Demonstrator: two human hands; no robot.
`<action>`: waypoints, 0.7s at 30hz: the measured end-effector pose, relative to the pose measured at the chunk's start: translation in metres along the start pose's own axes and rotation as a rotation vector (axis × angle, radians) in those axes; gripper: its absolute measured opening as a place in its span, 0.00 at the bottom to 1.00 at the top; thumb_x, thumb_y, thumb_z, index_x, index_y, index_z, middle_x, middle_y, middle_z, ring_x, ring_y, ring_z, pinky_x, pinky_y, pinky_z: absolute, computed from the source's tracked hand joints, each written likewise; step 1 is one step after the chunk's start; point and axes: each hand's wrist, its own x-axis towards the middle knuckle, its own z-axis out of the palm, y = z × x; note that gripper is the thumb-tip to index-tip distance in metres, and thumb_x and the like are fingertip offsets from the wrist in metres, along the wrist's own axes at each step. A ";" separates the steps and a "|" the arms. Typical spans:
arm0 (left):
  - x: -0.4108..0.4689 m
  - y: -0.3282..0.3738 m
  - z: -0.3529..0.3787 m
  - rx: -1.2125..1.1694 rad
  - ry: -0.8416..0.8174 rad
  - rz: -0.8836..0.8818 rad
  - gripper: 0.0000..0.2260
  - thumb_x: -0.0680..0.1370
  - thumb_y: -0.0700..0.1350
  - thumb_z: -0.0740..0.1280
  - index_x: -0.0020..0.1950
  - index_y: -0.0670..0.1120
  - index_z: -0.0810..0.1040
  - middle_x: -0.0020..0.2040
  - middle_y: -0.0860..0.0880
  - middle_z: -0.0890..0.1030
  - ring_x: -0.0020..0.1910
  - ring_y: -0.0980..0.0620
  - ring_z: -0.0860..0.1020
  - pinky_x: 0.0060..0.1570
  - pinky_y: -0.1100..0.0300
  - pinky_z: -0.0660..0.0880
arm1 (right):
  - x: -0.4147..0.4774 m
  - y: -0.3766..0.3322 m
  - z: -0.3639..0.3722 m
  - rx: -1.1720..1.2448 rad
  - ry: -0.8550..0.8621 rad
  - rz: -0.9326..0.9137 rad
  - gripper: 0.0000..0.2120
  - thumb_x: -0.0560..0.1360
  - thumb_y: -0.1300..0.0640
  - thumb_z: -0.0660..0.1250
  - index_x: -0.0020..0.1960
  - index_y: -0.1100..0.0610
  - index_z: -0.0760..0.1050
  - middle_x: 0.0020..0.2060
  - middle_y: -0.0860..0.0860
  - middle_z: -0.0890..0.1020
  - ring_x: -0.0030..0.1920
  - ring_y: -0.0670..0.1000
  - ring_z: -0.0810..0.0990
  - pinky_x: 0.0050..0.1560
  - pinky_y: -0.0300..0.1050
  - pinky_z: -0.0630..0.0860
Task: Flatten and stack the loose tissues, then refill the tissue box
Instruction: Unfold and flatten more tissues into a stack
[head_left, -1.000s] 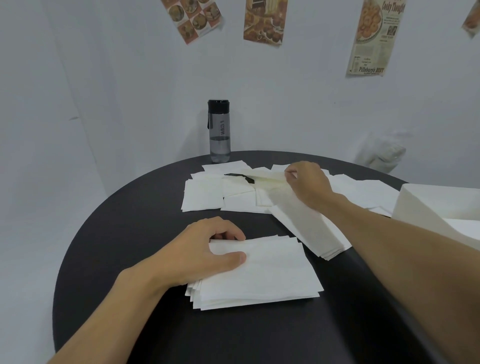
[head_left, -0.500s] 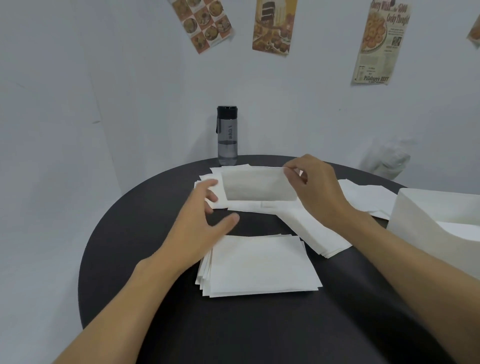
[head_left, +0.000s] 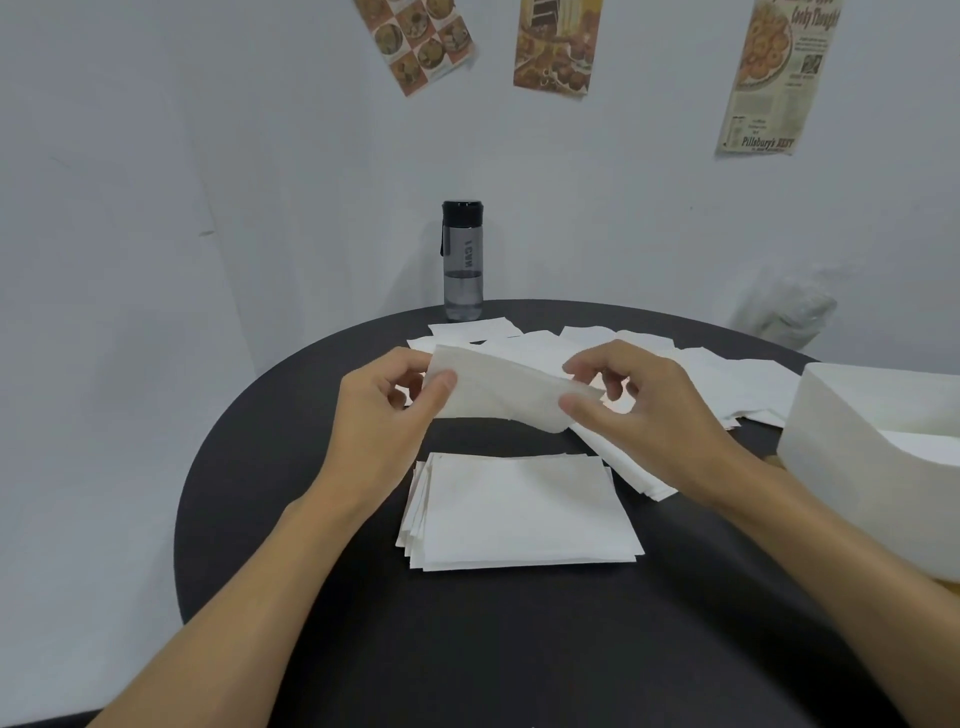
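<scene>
The left hand (head_left: 384, 410) and right hand (head_left: 639, 410) each pinch an end of one tissue (head_left: 498, 389), lifted above the neat stack (head_left: 519, 512); the tissue box (head_left: 872, 447) stands just right of the right hand

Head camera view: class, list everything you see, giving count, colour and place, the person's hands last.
table: one, black, round, under everything.
held tissue: one, white, in the air between both hands.
tissue stack: one, white, mid-table, below the hands.
loose tissues: several, white, spread across the table's far side.
tissue box: one, white, table's right edge.
water bottle: one, grey with black cap, upright at the table's far edge.
posters: three, orange-brown, on the wall.
left hand: one, pinches the held tissue's left end.
right hand: one, pinches its right end.
</scene>
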 end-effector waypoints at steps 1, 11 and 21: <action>0.000 0.000 -0.001 -0.015 -0.011 0.002 0.08 0.79 0.42 0.71 0.51 0.57 0.83 0.46 0.55 0.84 0.41 0.45 0.78 0.42 0.55 0.77 | -0.001 0.001 -0.001 0.000 -0.005 -0.008 0.07 0.75 0.59 0.71 0.44 0.46 0.79 0.40 0.39 0.80 0.41 0.44 0.71 0.43 0.30 0.67; 0.006 0.003 -0.013 -0.322 -0.121 -0.134 0.16 0.72 0.40 0.58 0.44 0.44 0.86 0.51 0.45 0.85 0.49 0.49 0.77 0.49 0.50 0.69 | -0.006 -0.026 -0.026 -0.032 -0.335 -0.055 0.08 0.74 0.58 0.69 0.40 0.46 0.79 0.39 0.43 0.82 0.40 0.47 0.75 0.42 0.37 0.70; -0.010 0.001 0.001 0.081 -0.626 -0.152 0.03 0.78 0.46 0.72 0.50 0.50 0.85 0.49 0.59 0.84 0.48 0.64 0.80 0.45 0.73 0.71 | -0.009 -0.025 -0.025 -0.057 -0.783 0.001 0.04 0.72 0.46 0.73 0.41 0.45 0.81 0.43 0.46 0.82 0.44 0.45 0.77 0.49 0.47 0.74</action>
